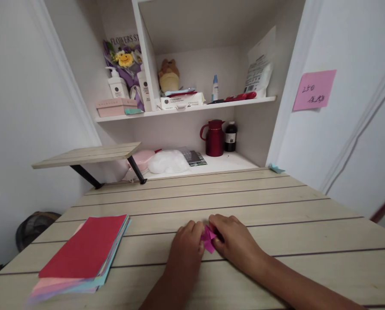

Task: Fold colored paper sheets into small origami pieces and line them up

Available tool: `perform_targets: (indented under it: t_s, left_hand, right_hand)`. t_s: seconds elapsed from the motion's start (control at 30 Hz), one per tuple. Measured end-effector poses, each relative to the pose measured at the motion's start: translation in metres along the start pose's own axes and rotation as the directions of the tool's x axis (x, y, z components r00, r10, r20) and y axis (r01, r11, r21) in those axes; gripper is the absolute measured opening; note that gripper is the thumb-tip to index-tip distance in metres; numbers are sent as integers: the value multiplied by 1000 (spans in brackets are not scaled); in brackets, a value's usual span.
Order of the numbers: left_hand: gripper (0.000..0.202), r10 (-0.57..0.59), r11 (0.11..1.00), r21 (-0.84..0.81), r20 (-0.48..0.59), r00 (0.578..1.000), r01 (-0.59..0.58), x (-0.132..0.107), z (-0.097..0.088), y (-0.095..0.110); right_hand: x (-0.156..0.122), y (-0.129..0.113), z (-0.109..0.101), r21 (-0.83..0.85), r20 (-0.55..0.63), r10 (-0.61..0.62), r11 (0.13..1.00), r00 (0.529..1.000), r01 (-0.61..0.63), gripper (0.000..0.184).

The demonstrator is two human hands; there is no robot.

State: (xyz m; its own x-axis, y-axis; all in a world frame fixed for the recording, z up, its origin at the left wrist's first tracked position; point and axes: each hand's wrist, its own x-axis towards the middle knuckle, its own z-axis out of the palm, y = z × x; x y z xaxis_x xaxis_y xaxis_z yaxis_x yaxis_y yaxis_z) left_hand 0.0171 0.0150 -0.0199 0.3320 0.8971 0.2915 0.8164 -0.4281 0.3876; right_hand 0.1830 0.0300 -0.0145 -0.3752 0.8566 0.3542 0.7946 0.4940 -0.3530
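A small folded piece of magenta paper (208, 239) is held between my two hands, low over the front middle of the wooden table. My left hand (187, 244) pinches its left side with the fingers curled. On the opposite side, my right hand (232, 237) grips the paper between thumb and bent fingers. Parts of the paper are hidden behind my fingers, so its full shape does not show. Left of my hands lies a stack of coloured paper (87, 249), with a red sheet on top.
The slatted wooden table (295, 232) meets a white shelf unit at the back. A small raised wooden stand (92, 154) on black legs rises at the back left. A folded blue paper (276, 168) lies at the far right edge. A red jug (214, 138) stands behind.
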Motion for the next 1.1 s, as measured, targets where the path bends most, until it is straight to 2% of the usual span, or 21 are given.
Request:
perform_targets:
  t_s: [0.13, 0.33, 0.47, 0.63, 0.7, 0.8, 0.9, 1.1]
  left_hand:
    - [24, 86, 995, 38, 70, 994, -88, 2, -4, -5]
    - [19, 109, 994, 1, 120, 987, -110, 6, -17, -12]
    - [37, 156, 987, -55, 143, 977, -150, 8, -21, -16]
    - [37, 184, 981, 25, 170, 968, -191, 7, -24, -18]
    - [41, 219, 973, 27, 208, 953, -230, 6, -29, -17]
    - [46, 231, 965, 46, 306, 924, -257, 4, -40, -14]
    - [48, 207, 964, 83, 361, 910, -252, 1, -48, -10]
    - [44, 148, 961, 167, 368, 918, -221, -2, -51, -13]
  right_hand:
    - [0, 8, -4, 131, 52, -17, 991, 999, 10, 19]
    - [-5, 18, -18, 254, 119, -80, 966, 990, 47, 19]
    - [-7, 21, -21, 228, 146, -124, 970, 981, 89, 20]
    - [-9, 22, -30, 154, 205, -204, 973, 957, 174, 30]
    - [-11, 22, -36, 116, 238, -212, 975, 948, 189, 32]
    - [-12, 22, -41, 100, 272, -204, 978, 940, 184, 26]
    - [-11, 20, -38, 116, 247, -177, 981, 953, 152, 24]
    - [-11, 16, -22, 81, 171, -105, 992, 980, 92, 18]
